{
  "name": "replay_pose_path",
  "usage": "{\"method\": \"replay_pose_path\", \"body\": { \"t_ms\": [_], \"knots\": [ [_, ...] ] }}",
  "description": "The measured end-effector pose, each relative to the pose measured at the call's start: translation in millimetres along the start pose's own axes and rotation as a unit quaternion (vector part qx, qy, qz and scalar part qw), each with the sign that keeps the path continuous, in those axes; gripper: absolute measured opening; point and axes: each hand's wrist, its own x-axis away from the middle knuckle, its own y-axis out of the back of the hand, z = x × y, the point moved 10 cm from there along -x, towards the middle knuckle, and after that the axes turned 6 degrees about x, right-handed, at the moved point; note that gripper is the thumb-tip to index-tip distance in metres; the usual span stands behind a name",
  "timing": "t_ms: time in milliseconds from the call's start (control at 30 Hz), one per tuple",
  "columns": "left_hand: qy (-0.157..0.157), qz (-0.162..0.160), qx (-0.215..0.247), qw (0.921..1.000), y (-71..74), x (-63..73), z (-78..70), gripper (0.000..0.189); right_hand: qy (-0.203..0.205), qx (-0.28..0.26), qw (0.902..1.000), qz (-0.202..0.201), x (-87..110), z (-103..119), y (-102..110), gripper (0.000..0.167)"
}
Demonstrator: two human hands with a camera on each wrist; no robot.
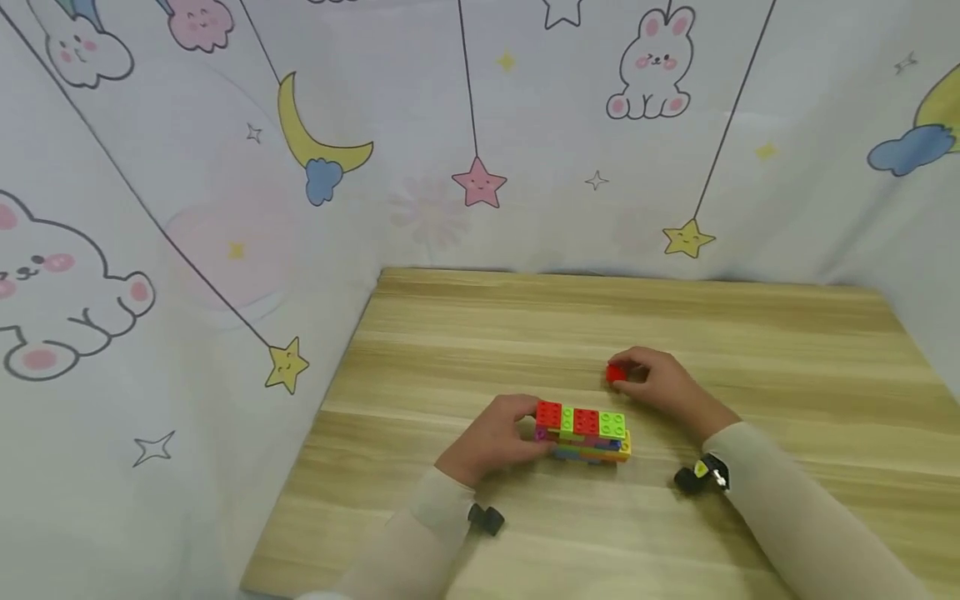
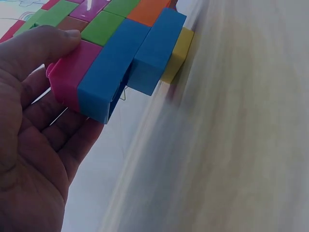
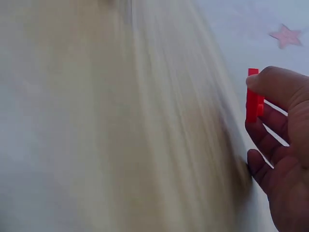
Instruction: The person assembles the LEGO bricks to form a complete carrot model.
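A block of stacked toy bricks [image 1: 588, 423] stands on the table, with red and lime green bricks along its top and blue, pink, orange and yellow ones lower down. My left hand [image 1: 495, 437] grips its left end, thumb on the near side. In the left wrist view the thumb presses beside a pink brick [image 2: 82, 67], and blue bricks [image 2: 113, 67] sit next to it. Beyond the stack, my right hand [image 1: 663, 385] pinches a small red brick [image 1: 616, 373] between thumb and fingers. Seen from the right wrist, that red brick [image 3: 253, 99] is edge-on, a stud facing the palm.
The wood-grain table [image 1: 480, 333] reaches back to a white cloth [image 1: 570, 217] printed with rabbits, stars and moons. The same cloth hangs along the left and right sides. Black wrist devices [image 1: 487, 520] are strapped over both sleeves.
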Motion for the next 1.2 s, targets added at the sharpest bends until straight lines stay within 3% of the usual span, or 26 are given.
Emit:
{"method": "replay_pose_path", "body": {
  "t_ms": [133, 233, 467, 600, 733, 933, 1200],
  "knots": [
    [0.001, -0.008, -0.005, 1.0, -1.0, -0.6, -0.5, 0.032, -0.034, -0.065, 0.9956, -0.059, 30.8, -13, 9, 0.034],
    [0.003, -0.012, -0.005, 0.9999, -2.2, -1.0, 0.3, 0.032, -0.03, -0.097, 0.9896, -0.102, 51.5, -7, 17, 0.033],
    [0.0, -0.015, -0.003, 0.9999, -3.2, -0.6, 2.7, 0.031, 0.074, -0.176, 0.9681, -0.162, 87.5, 52, 43, 0.035],
    [-0.006, -0.014, 0.001, 0.9999, -3.8, -1.3, 0.8, 0.031, 0.156, -0.161, 0.9572, -0.183, 104.5, 88, 54, 0.047],
    [-0.009, -0.015, 0.008, 0.9998, -3.6, -1.8, -1.4, 0.03, 0.216, -0.109, 0.9524, -0.186, 110.4, 113, 55, 0.054],
    [-0.019, -0.018, 0.007, 0.9996, -3.3, -1.5, -2.4, 0.03, 0.229, -0.066, 0.9558, -0.173, 108.7, 123, 48, 0.051],
    [-0.013, -0.018, 0.006, 0.9997, -4.1, -1.3, -1.3, 0.031, 0.266, -0.064, 0.945, -0.179, 112.3, 130, 49, 0.051]
  ]
}}
